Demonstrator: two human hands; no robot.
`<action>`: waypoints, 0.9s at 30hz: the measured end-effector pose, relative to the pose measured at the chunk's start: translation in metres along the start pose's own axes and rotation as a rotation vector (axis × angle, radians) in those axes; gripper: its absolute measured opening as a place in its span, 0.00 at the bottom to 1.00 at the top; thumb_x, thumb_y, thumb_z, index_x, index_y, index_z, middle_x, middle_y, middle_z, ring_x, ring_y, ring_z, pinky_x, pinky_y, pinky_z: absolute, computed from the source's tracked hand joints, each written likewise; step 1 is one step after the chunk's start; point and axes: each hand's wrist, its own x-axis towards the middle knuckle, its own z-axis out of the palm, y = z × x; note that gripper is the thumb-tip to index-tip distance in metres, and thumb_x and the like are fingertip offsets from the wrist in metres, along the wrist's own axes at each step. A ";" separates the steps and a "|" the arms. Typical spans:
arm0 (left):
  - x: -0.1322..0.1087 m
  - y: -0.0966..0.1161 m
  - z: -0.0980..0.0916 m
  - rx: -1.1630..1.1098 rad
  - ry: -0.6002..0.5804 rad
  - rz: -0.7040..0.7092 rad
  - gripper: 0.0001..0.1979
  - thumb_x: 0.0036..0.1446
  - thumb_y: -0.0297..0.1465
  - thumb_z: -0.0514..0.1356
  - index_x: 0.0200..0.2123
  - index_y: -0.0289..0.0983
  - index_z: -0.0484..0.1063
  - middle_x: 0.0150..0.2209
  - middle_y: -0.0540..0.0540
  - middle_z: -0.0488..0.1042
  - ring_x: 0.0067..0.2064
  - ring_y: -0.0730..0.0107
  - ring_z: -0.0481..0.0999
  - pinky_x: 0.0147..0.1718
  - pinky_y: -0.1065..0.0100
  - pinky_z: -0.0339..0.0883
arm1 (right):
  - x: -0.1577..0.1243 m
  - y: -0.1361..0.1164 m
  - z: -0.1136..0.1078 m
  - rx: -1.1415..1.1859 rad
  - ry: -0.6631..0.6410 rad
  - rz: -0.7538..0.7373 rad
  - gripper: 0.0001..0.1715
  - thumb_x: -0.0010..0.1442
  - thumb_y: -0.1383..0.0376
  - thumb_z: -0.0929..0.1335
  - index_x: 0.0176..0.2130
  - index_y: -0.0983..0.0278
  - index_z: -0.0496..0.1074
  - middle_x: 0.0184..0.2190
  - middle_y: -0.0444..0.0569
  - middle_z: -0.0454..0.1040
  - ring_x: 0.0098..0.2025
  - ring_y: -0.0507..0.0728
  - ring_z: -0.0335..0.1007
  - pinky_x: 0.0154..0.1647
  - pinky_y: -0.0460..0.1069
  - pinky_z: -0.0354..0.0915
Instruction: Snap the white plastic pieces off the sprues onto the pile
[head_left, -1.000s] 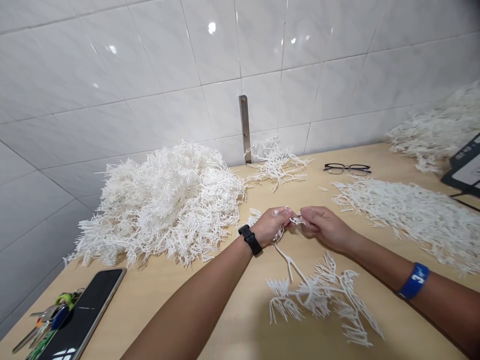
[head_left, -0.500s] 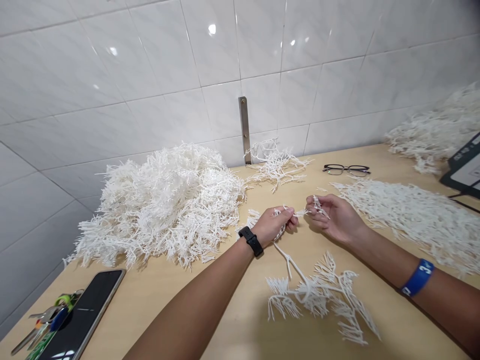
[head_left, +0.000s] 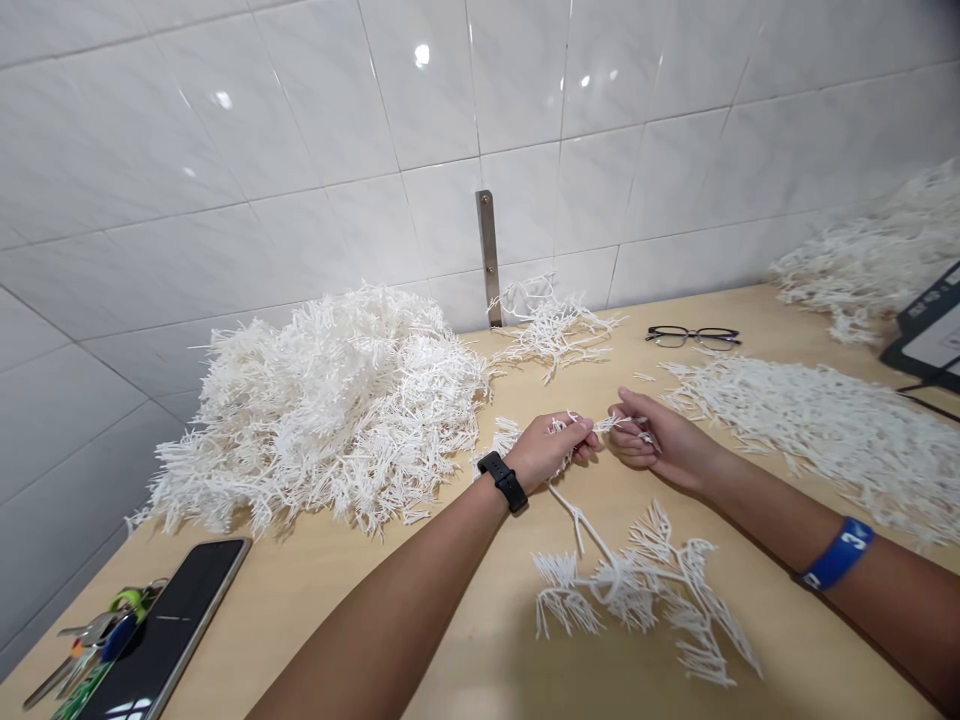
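My left hand (head_left: pixel 550 448) is closed around the stem end of a white plastic branch (head_left: pixel 637 590), whose bristly twigs trail down across the wooden table (head_left: pixel 420 600) towards me. Close to its right, my right hand (head_left: pixel 654 438) pinches a small white plastic sprig (head_left: pixel 627 424) at the tip of that stem. A black watch sits on my left wrist and a blue band on my right. Both hands hover just above the table's middle.
A big heap of white plastic branches (head_left: pixel 330 400) lies at the left, a flatter pile (head_left: pixel 817 430) at the right, a small one (head_left: pixel 555 325) by the wall, another (head_left: pixel 877 255) far right. Glasses (head_left: pixel 694 337), a phone (head_left: pixel 169 625), keys (head_left: pixel 90 640) and a dark device (head_left: pixel 930 335) also lie here.
My right hand pulled a little away to the right from my left hand with a small sprig, then closed in on the stem tip again. My left hand barely moved.
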 end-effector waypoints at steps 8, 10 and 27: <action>0.001 0.000 0.002 0.119 -0.024 0.012 0.18 0.57 0.41 0.58 0.25 0.32 0.69 0.24 0.48 0.69 0.27 0.76 0.68 0.32 0.72 0.63 | 0.002 0.012 0.003 -0.551 -0.009 -0.254 0.31 0.58 0.42 0.65 0.23 0.66 0.67 0.16 0.40 0.53 0.20 0.48 0.43 0.21 0.47 0.41; 0.000 0.001 0.003 0.159 -0.044 0.028 0.18 0.58 0.41 0.57 0.23 0.32 0.68 0.23 0.48 0.69 0.28 0.75 0.69 0.32 0.71 0.63 | 0.003 0.012 0.002 -0.582 -0.010 -0.277 0.31 0.60 0.43 0.63 0.25 0.67 0.71 0.17 0.42 0.57 0.20 0.49 0.45 0.22 0.47 0.44; -0.007 0.005 0.006 0.207 0.071 -0.055 0.18 0.58 0.39 0.54 0.20 0.33 0.67 0.16 0.50 0.65 0.17 0.80 0.58 0.18 0.73 0.51 | 0.001 -0.009 -0.010 -0.751 0.581 -0.358 0.29 0.58 0.43 0.64 0.20 0.62 0.62 0.17 0.45 0.60 0.23 0.53 0.55 0.24 0.49 0.52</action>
